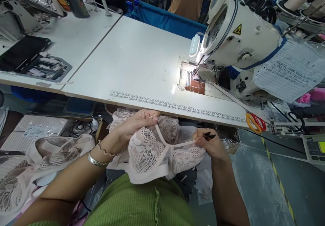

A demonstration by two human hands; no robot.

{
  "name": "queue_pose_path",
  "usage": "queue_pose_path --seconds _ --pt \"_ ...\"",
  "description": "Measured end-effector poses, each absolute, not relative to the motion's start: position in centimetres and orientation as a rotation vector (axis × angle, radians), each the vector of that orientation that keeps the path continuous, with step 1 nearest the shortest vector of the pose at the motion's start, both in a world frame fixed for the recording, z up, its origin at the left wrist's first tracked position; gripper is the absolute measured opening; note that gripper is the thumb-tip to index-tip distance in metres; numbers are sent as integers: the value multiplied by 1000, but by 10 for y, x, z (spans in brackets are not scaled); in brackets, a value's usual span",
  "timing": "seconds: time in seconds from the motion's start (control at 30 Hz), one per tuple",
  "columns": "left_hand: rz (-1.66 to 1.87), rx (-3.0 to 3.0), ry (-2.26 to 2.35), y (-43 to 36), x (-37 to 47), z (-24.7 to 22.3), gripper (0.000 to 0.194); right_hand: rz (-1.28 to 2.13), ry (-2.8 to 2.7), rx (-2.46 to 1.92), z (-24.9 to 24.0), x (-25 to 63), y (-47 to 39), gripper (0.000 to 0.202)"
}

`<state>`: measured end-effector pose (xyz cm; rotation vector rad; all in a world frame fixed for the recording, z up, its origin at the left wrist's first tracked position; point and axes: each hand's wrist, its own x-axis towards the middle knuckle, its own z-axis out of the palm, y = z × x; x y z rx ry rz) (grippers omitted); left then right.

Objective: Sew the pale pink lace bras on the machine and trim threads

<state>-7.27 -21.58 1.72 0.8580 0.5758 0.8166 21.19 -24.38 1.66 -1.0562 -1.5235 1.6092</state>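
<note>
A pale pink lace bra [152, 150] lies in my lap below the table's front edge. My left hand [137, 121] pinches the upper end of one thin strap [162, 138] and holds it taut. My right hand [209, 144] grips the end of the other strap and also holds small black thread snips [209, 136]. The two straps meet in a V over the lace cups.
A white sewing machine [236, 40] with its lamp lit stands on the white table [137, 60] at the right. Orange-handled scissors [255, 121] lie at the table's front right edge. More lace pieces [45, 155] pile at my left. A black tray [43, 67] sits far left.
</note>
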Motion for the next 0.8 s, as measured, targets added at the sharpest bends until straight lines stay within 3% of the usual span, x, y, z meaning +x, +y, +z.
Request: queue_pose_path --seconds 0.17,0.27,0.37,0.53,0.7,0.8 --pt "769 992 561 -209 -65 16 56 1284 -1995 -1143 30 195 -233 27" --pt "734 1041 530 -201 -60 17 54 1328 -2294 -958 32 172 -231 18" --pt "849 1179 749 -200 -64 30 41 1546 -2334 -690 33 160 -232 41" --pt "1485 1632 1184 -250 -89 54 4 1611 -1711 -835 40 168 -228 49" --pt "967 1739 1095 -304 -89 32 30 1470 -1476 -904 49 162 -220 51" --pt "884 1479 1043 -301 -76 20 35 1477 -1565 -867 58 146 -219 53"
